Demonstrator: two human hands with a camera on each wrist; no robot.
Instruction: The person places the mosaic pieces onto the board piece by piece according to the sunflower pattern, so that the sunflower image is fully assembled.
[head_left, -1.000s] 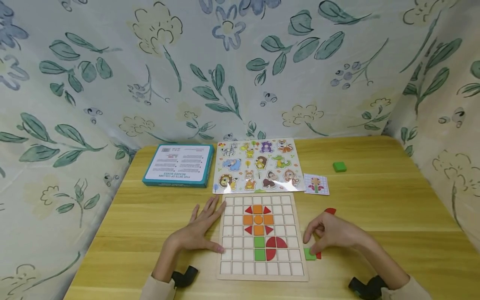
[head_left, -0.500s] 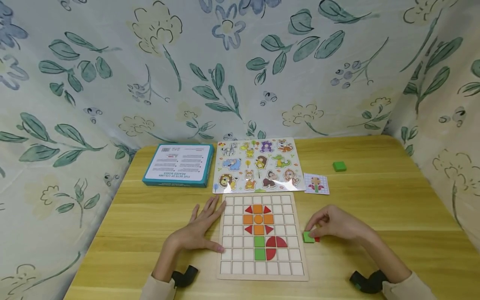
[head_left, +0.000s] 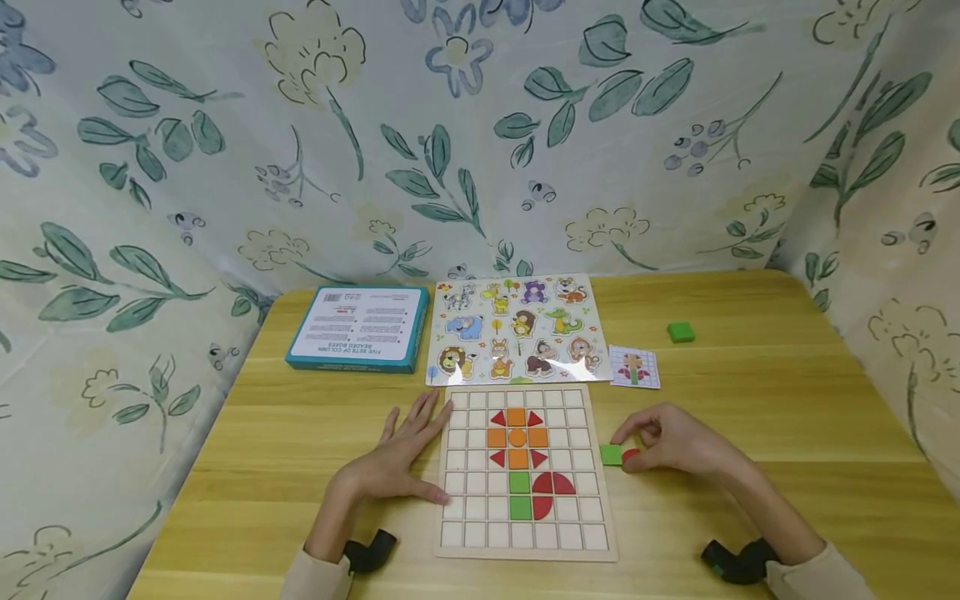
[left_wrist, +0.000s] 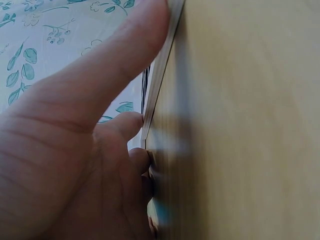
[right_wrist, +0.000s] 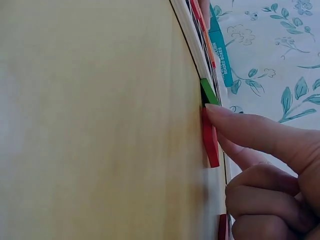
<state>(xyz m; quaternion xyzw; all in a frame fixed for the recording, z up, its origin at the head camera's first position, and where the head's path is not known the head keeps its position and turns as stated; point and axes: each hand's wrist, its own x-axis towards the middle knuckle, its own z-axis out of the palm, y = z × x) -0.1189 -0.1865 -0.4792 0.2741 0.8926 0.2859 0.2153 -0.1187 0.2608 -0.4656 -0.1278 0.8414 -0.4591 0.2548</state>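
A wooden grid board (head_left: 476,533) lies in front of me, bearing orange, red and green tiles that form a flower. My left hand (head_left: 397,462) is spread beside it, its thumb and fingertips at the board's left edge. To the right of the board, my right hand (head_left: 678,442) pinches a red curved tile (head_left: 632,456) between thumb and index finger. A loose green square tile (head_left: 611,455) sits against the board's right edge, close to the thumb tip. In the right wrist view the red tile (right_wrist: 210,137) is low over the tabletop, just behind the green tile (right_wrist: 210,91).
Behind the board lies an animal puzzle sheet (head_left: 480,350), with a small pattern card (head_left: 634,367) at its right corner. A teal box (head_left: 360,329) is at back left. Another green tile (head_left: 680,332) rests at back right. Another red piece (right_wrist: 222,227) appears below the curled fingers.
My right hand has moved away from me along the board's right side, and the green and red tiles have shifted with it. The green tile now sits at the board's edge. My left hand stays put.
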